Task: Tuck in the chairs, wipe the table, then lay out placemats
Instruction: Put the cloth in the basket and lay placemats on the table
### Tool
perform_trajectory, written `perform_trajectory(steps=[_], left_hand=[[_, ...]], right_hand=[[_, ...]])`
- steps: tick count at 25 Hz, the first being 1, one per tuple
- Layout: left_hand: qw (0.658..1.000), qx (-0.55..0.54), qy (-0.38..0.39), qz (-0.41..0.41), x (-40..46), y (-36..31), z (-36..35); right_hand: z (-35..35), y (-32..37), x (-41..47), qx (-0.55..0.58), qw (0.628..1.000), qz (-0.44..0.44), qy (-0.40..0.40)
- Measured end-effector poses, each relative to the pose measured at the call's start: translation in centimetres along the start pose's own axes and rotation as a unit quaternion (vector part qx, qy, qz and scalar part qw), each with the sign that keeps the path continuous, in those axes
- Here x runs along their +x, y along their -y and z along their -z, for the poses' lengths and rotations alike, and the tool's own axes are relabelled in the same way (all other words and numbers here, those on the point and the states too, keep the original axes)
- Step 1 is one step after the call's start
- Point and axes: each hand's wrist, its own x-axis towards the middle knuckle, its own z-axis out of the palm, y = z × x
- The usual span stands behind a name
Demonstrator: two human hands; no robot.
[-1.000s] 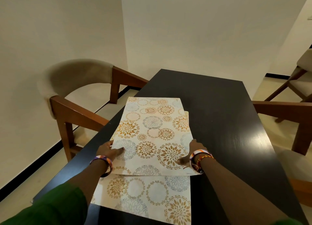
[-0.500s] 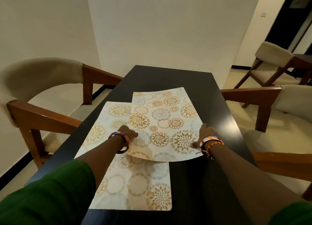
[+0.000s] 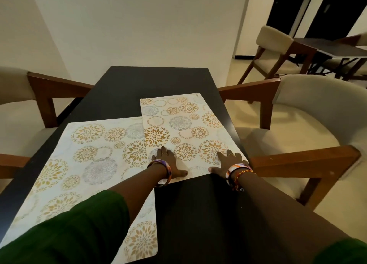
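Head view: we look down at a dark table (image 3: 123, 89) with our two arms reaching forward over it. Two floral placemats lie on it. The left mat (image 3: 83, 160) lies flat on the near left part of the table, partly covered by our green sleeve (image 3: 69, 232). The right mat (image 3: 184, 125) lies farther ahead on the right, its left edge overlapping the left mat's far right corner, its right edge close to the table's right side. Our left hand (image 3: 168, 160) rests flat on the right mat's near left corner, fingers straight and spread, gripping nothing. Our right hand (image 3: 226, 162) lies flat on the mat's near right corner, fingers also straight and spread, thumb pointing left along the near edge; it holds nothing. Each wrist wears a coloured bangle (image 3: 162, 169). A wooden chair (image 3: 297, 109) with pale padding stands at the table's right side, and another chair (image 3: 39, 93) at the left, both with arms close to the table edge. A further chair and a second table stand at the upper right, near a dark doorway.
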Motion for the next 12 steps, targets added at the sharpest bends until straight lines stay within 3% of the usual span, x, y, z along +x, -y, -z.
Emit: perform_trajectory(steps=[7, 12], left_hand=[[0.997, 0.059, 0.051, -0.006, 3.6, -1.2, 2.6], [0.994, 0.095, 0.062, -0.001, 5.5, -1.6, 3.8]], right_hand=[[1.1, -1.0, 2.0, -0.009, 1.0, 0.016, -0.022], [2.5, -1.3, 4.1, -0.006, 1.0, 0.018, 0.007]])
